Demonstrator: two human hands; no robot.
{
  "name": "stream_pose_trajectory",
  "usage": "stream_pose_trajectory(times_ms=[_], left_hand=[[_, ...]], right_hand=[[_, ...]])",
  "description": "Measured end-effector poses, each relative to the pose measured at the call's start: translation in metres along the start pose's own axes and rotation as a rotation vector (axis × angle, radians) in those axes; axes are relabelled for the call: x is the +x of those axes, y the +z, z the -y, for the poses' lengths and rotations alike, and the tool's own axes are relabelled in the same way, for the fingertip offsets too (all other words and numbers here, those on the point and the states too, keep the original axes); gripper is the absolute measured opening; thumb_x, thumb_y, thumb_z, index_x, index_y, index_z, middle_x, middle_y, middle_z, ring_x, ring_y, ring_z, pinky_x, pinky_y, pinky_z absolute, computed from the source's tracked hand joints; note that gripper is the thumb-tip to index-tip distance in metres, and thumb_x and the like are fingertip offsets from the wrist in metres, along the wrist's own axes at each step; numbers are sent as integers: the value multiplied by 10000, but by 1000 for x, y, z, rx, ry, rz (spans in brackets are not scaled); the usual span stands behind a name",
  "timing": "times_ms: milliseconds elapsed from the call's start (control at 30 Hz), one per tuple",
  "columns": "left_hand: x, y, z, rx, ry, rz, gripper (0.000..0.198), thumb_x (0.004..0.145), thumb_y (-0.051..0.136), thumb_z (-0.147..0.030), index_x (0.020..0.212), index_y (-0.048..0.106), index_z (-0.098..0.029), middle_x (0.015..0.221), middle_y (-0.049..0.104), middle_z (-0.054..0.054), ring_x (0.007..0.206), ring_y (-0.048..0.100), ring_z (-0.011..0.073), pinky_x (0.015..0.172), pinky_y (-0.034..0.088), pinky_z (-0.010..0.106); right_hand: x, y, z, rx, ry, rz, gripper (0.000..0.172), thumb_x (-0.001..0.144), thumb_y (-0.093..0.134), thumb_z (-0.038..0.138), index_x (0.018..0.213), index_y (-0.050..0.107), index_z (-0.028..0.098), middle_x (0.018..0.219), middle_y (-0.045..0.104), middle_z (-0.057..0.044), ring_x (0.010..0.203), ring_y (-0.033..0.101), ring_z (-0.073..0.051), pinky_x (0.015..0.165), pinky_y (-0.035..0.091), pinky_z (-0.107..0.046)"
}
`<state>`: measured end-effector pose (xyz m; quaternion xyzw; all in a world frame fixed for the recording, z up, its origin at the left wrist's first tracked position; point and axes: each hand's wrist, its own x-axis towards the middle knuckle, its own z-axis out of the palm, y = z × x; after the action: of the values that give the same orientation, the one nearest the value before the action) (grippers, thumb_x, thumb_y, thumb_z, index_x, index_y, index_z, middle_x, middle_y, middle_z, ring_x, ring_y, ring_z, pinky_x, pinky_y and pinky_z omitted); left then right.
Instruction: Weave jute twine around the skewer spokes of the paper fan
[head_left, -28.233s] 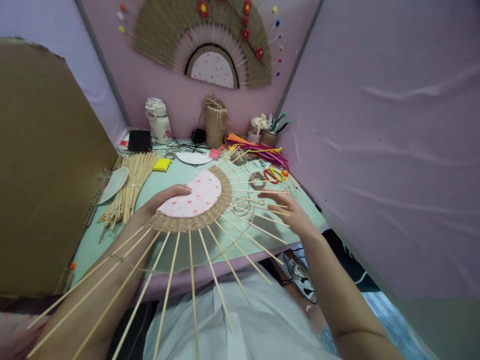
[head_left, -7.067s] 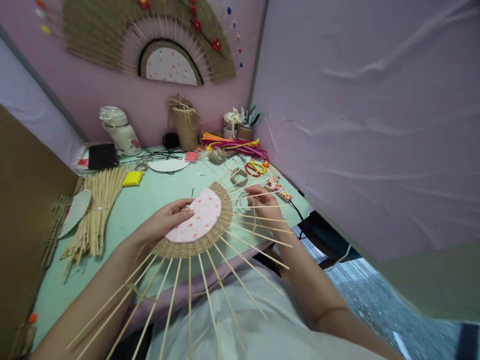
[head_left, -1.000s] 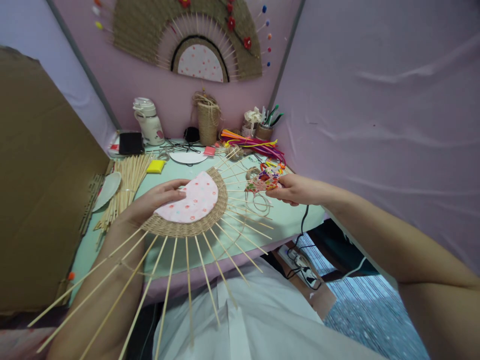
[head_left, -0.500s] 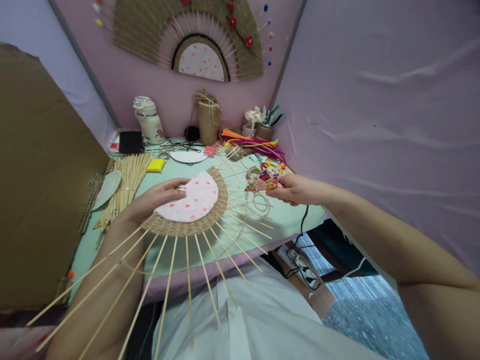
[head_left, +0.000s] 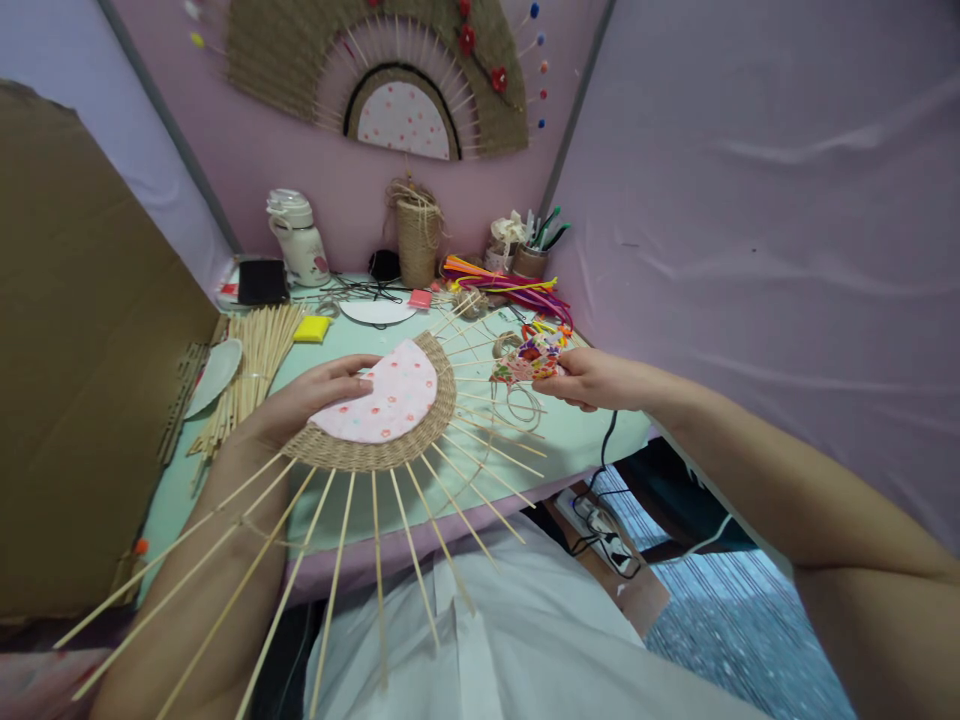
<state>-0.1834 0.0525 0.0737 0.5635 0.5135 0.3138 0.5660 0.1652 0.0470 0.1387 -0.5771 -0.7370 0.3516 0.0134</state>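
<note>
Fan [head_left: 367, 457] lies between the hands, nearer the left hand [head_left: 319, 392], which pinches its straight edge, thumb on the cloth [head_left: 394, 400]. That long edge slants forward from the left wrist, so some sticks [head_left: 412, 550] spread toward the right hand [head_left: 583, 378], which grips a floral tool [head_left: 525, 362], nose leftward by the stick tips; whether it touches them, I cannot tell.

Craft wkspace: twine spool [head_left: 418, 245], stick bndl [head_left: 251, 365], pipe cleaners [head_left: 510, 287], woven fan [head_left: 270, 70] on wall [head_left: 352, 205].
</note>
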Motion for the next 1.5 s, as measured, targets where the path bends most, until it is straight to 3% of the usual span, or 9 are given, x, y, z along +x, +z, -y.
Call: stream_pose_trajectory(times_ms=[367, 667, 1500], left_hand=[[-1, 3, -3, 39, 0, -28, 658, 642, 714, -419, 1242, 628, -163, 968, 719, 59, 778, 669, 208, 580, 468, 215], [-1, 1, -1, -12, -10, -14, 645, 654, 732, -392, 1250, 622, -175, 939, 716, 42, 726, 647, 165, 561, 459, 189], [0, 3, -1, -52, -25, -21, 625, 641, 746, -382, 1224, 640, -181, 930, 724, 35, 685, 644, 144, 547, 466, 175]], right_hand=[[-1, 0, 1, -14, 19, -10, 393, 812, 584, 531, 640, 433, 212, 522, 454, 29, 465, 439, -102, 445, 371, -232], [-2, 1, 2, 9, 18, -9, 389, 811, 594, 517, 638, 423, 213, 524, 433, 31, 464, 416, -99, 440, 358, -230], [3, 3, -7, 10, 10, -27, 387, 800, 604, 519, 624, 454, 209, 500, 443, 34, 458, 431, -100, 440, 368, -231]])
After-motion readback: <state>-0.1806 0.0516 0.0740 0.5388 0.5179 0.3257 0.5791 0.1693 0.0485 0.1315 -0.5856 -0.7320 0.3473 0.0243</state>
